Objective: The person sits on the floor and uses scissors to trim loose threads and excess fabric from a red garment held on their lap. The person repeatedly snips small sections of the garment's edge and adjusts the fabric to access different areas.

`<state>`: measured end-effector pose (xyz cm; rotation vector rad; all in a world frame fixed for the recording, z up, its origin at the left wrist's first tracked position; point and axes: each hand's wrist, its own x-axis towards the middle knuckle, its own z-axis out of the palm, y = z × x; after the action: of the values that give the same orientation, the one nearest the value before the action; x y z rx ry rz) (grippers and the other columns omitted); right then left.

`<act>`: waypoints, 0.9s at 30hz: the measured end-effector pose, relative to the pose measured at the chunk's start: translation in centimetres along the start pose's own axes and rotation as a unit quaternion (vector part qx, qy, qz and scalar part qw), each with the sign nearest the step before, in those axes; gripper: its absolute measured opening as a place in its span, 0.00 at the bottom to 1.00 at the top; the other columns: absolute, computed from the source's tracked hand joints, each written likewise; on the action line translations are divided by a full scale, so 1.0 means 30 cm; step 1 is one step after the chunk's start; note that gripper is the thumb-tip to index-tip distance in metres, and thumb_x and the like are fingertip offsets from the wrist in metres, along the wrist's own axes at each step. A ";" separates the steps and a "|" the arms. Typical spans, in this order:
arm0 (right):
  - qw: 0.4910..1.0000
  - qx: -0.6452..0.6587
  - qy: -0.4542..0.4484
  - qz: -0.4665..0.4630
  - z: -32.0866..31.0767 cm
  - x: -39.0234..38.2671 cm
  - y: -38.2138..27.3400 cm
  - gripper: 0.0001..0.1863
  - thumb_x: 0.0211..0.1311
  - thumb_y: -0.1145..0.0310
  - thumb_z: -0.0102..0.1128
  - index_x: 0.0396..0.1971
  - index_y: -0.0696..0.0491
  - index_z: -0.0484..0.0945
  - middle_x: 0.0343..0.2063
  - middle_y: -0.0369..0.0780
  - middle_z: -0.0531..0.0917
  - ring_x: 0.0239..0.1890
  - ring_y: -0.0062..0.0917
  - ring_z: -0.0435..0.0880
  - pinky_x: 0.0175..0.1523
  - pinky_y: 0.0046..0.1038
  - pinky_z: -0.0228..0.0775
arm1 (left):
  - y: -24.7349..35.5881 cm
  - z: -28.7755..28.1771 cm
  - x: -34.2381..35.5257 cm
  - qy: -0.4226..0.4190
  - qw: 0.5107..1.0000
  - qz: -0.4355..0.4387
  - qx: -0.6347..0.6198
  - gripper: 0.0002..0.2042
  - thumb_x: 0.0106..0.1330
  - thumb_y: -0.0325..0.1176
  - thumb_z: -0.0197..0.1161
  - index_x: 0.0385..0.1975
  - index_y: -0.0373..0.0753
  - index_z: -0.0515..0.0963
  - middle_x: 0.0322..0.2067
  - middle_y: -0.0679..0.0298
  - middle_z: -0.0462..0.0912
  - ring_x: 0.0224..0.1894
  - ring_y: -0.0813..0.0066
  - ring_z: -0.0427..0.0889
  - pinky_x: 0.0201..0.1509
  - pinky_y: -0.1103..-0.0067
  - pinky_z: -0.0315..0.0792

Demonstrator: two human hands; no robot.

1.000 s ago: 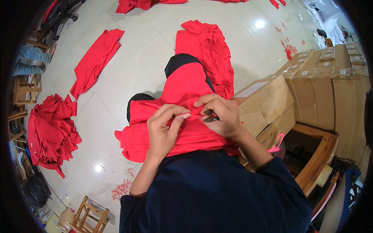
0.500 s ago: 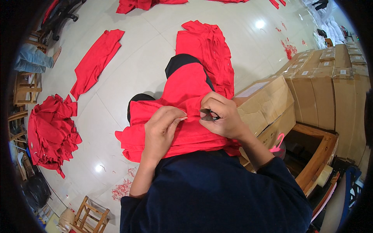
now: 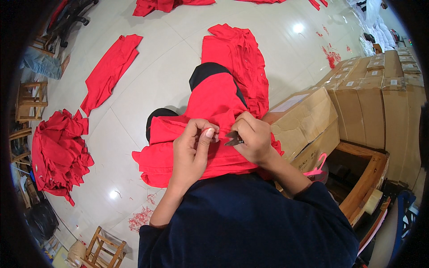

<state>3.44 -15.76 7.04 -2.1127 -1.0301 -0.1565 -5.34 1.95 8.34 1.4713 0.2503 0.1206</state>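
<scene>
A red garment [image 3: 210,100] lies over my lap and dark-clad knees, with folded layers bunched near my waist. My left hand [image 3: 194,147] pinches an edge of this red cloth between thumb and fingers. Close to its right, my right hand [image 3: 254,138] is closed around a small pair of thread snips [image 3: 233,139]. The dark blades stick out leftward, just beside the pinched cloth. Most of the snips' handle is hidden inside my right fist. Whether a thread lies between the blades is too small to tell.
Red garments lie on the tiled floor: a stack [image 3: 237,58] ahead, a long piece [image 3: 111,73] and a heap [image 3: 61,152] at left. At right are an open cardboard box [image 3: 308,118], stacked cartons [image 3: 362,102] and a wooden frame [image 3: 366,183]. A small stool [image 3: 105,250] stands lower left.
My left hand has turned, its thumb now showing on top, and lifts a bit of the cloth. My right hand with the snips has shifted slightly down, its blades angled differently.
</scene>
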 end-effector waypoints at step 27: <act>0.989 0.072 -0.058 0.117 -0.087 0.011 -0.117 0.18 0.62 0.69 0.73 0.50 0.56 0.81 0.37 0.43 0.87 0.34 0.32 0.90 0.36 0.31 0.81 | 0.057 -0.014 -0.026 -0.001 0.992 -0.055 -0.110 0.06 0.81 0.29 0.54 0.47 0.33 0.73 0.54 0.49 0.82 0.56 0.73 0.82 0.55 0.76 0.83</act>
<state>1.68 -16.02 11.05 -2.1102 -0.8254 0.1533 -6.06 2.36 10.08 1.2359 0.3055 0.0555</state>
